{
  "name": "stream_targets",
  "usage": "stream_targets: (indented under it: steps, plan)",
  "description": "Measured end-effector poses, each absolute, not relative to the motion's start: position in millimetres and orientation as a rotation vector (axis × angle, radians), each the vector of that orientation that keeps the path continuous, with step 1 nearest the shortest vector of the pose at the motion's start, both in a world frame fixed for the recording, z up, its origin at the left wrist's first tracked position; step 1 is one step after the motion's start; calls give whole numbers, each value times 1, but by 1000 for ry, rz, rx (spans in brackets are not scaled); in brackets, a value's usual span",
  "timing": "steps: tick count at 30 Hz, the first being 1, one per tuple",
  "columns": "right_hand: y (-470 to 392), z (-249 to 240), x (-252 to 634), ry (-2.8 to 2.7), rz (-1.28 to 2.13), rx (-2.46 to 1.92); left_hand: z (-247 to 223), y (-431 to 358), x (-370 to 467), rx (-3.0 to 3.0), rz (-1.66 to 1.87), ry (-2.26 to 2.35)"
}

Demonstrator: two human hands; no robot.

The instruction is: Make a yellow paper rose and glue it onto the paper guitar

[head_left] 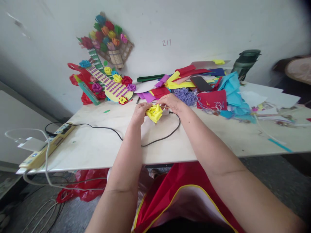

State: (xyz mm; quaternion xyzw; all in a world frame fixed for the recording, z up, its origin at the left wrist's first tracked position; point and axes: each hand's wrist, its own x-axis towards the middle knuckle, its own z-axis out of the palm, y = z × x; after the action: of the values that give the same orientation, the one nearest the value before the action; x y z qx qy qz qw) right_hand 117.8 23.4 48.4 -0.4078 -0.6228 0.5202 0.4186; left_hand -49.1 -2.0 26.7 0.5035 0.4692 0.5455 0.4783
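Observation:
A yellow paper flower [155, 113] with folded petals is held just above the table, in the middle of the view. My left hand [141, 111] pinches it from the left side. On the right, my right hand [171, 103] has its fingers closed close to the flower. A thin brownish line shows by those fingers, but what they grip is too small and blurred to name. A black cord [167, 137] loops on the table below both hands and ends near my right wrist.
A yellow power strip [48, 145] lies at the left table edge. Behind stand a paper guitar with flowers [116, 88] and a glue bottle [88, 90]. Coloured paper, purple yarn [186, 96], a phone [201, 83], red cloth [212, 99] and a green bottle [246, 64] crowd the back right.

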Motion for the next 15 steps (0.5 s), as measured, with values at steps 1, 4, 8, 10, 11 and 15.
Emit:
stream_targets:
  steps: [1, 4, 8, 10, 11, 15]
  plan:
    - [24, 48, 119, -1570, 1315, -1010, 27, -2, -49, 1226, 1329, 1143]
    - [23, 49, 123, -1588, 1355, -994, 28, -3, -50, 1233, 1318, 1127]
    - [18, 52, 128, -1620, 1381, -972, 30, -5, -50, 1277, 1280, 1111]
    - [17, 52, 129, -1653, 1375, -953, 31, -6, -50, 1282, 1275, 1112]
    - [17, 52, 130, -1672, 1368, -943, 31, -6, -50, 1279, 1278, 1111]
    - [18, 48, 131, -1754, 1325, -894, 30, -6, -51, 1271, 1293, 1082]
